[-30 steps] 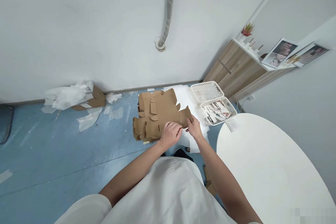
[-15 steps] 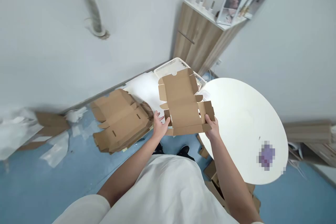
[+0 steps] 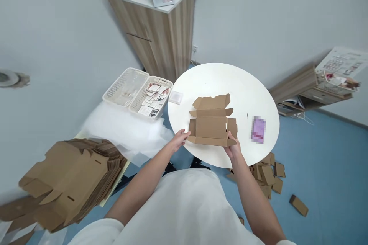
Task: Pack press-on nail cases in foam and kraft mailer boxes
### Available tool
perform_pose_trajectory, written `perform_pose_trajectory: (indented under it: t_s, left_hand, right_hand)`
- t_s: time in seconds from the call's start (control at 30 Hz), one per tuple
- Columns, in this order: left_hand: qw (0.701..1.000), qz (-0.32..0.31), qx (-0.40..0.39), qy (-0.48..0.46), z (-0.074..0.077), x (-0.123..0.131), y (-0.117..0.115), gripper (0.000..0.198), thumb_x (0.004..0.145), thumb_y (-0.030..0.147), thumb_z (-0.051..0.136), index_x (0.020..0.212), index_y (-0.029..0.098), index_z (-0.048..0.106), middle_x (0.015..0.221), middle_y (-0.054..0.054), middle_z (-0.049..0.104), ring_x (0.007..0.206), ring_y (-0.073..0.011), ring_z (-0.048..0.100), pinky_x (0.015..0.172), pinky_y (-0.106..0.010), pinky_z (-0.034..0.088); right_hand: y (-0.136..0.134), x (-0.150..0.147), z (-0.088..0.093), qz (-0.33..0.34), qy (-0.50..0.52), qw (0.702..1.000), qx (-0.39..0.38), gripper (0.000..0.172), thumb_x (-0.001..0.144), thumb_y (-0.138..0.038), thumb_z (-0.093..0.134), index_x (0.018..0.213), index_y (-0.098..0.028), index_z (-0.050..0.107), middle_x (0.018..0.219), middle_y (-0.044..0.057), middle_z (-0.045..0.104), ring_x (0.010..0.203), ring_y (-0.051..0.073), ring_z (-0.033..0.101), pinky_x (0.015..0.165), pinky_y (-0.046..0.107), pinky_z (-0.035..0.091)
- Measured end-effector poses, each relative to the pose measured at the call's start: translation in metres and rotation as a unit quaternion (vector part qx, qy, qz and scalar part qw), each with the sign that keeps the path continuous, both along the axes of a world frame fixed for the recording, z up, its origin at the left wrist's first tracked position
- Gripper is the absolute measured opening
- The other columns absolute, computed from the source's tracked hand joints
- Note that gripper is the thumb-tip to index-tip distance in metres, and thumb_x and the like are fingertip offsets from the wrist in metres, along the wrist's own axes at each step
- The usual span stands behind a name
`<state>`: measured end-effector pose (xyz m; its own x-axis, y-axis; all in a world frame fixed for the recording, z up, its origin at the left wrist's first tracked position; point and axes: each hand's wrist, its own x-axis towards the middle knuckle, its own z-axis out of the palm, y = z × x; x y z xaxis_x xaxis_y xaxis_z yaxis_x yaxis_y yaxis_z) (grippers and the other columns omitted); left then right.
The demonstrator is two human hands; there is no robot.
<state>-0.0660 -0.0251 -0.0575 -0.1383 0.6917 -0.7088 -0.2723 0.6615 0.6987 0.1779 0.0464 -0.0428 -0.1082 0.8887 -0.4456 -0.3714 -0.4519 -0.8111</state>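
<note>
A partly folded brown cardboard box (image 3: 212, 127) is held over the near part of the round white table (image 3: 250, 84), its lid flap spread away from me. My right hand (image 3: 234, 148) grips its near right corner, the thumb on the side flap and the fingers underneath. At its near left corner is my left hand (image 3: 180, 139), with thumb and fingertips closed on the edge of the left side flap. To the left lies a tall stack of flat cardboard blanks (image 3: 77, 176).
An open white basket (image 3: 151, 97) with small cards sits beyond white foam sheets (image 3: 123, 130). A clear packet (image 3: 175, 97) and a blurred purple item (image 3: 258, 129) rest on the table. Folded small boxes (image 3: 266, 174) lie on the floor at right. Behind stands a wooden cabinet (image 3: 155, 34).
The view has swung right, and the box is now over the table. Its side flaps stand more upright and its lid is bent. My left hand has closed on the left flap.
</note>
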Motion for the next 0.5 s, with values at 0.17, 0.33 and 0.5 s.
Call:
perform_pose_trajectory:
  t_s: [0.17, 0.33, 0.5]
  left_hand:
    - [0.999, -0.05, 0.007, -0.005, -0.011, 0.044, 0.037, 0.045, 0.068, 0.054, 0.054, 0.099, 0.021, 0.054, 0.1, -0.006, 0.061, 0.085, -0.0156, 0.057, 0.066, -0.025, 0.042]
    - [0.994, 0.006, 0.073, 0.078, -0.025, 0.064, 0.057, 0.034, 0.068, 0.045, 0.056, 0.084, 0.014, 0.057, 0.078, -0.005, 0.062, 0.069, -0.0157, 0.056, 0.06, -0.026, 0.042]
    - [0.962, -0.001, 0.089, 0.258, -0.032, 0.064, 0.065, 0.021, 0.069, 0.035, 0.053, 0.072, 0.016, 0.059, 0.065, 0.0, 0.057, 0.062, -0.0132, 0.051, 0.056, -0.023, 0.038]
  right_hand:
    - [0.016, 0.039, -0.021, -0.018, 0.015, 0.999, -0.03, 0.033, 0.07, -0.038, 0.062, 0.099, -0.024, 0.055, 0.091, -0.001, 0.065, 0.082, 0.015, 0.062, 0.072, 0.032, 0.052]
    - [0.023, 0.071, -0.037, -0.048, -0.024, 0.997, -0.053, 0.046, 0.064, -0.037, 0.066, 0.106, -0.023, 0.052, 0.102, 0.003, 0.063, 0.087, 0.017, 0.061, 0.072, 0.033, 0.051]
    - [0.027, 0.091, -0.048, -0.027, -0.184, 0.982, -0.032, 0.05, 0.068, -0.043, 0.058, 0.112, -0.02, 0.051, 0.107, 0.008, 0.06, 0.091, 0.021, 0.057, 0.073, 0.037, 0.049]
